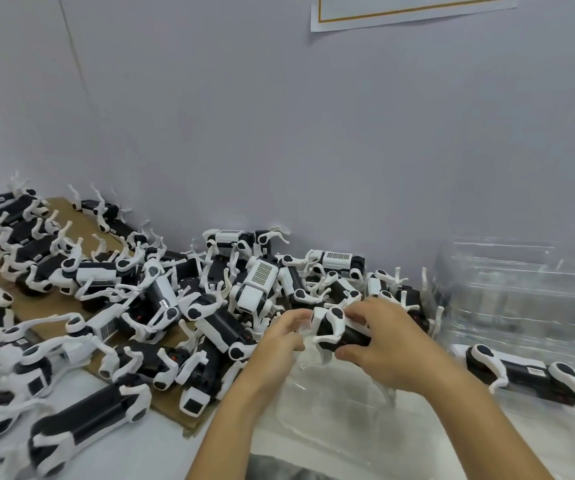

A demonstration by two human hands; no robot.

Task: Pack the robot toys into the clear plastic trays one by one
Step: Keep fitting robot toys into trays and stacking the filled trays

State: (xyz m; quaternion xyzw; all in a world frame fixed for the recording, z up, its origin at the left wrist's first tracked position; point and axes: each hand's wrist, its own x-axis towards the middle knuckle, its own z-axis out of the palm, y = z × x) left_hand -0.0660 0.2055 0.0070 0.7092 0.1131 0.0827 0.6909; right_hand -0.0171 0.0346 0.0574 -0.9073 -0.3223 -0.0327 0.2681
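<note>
Hands above clear plastic tray [341, 420]: right hand [383, 344] grips black-and-white robot dog toy [339, 329]; left hand [279, 341] pinches its leg at 9 o'clock.

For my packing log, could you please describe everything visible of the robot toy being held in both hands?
The held robot toy is a dog-shaped figure of glossy plastic, with a black body and white legs with black joint caps. It is tilted above a clear tray. The right hand grips its body; the left hand holds its left end.
</note>
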